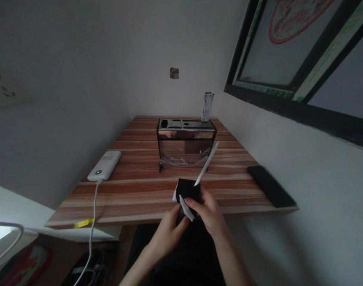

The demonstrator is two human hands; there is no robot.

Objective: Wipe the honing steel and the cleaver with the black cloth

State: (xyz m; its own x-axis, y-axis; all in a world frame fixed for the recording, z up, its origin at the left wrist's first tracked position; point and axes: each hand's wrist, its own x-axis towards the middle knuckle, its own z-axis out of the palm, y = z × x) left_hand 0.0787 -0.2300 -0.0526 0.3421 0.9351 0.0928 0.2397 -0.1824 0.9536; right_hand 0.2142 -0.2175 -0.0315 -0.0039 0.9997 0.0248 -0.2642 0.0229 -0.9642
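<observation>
Just in front of the table's near edge, both hands are closed on a small black box-like piece [187, 188] whose exact kind I cannot make out. My left hand [171, 224] pinches it from below and left, with some fingers hidden. On the right side, my right hand [209, 210] grips it with the thumb across its front. A narrow white strip [207, 163] rises from its upper right, slanting right. Crumpled white paper-like material [186, 208] lies against the front near my right thumb, and a little more white shows at the left edge.
The wood-grain table [139, 186] holds a clear-sided holder with a slotted top [185, 143], a wrapped silvery piece [207, 106] upright at its right end, a cabled white power bank [105, 165] and a black phone [270, 186]. A framed panel [276, 95] hangs right.
</observation>
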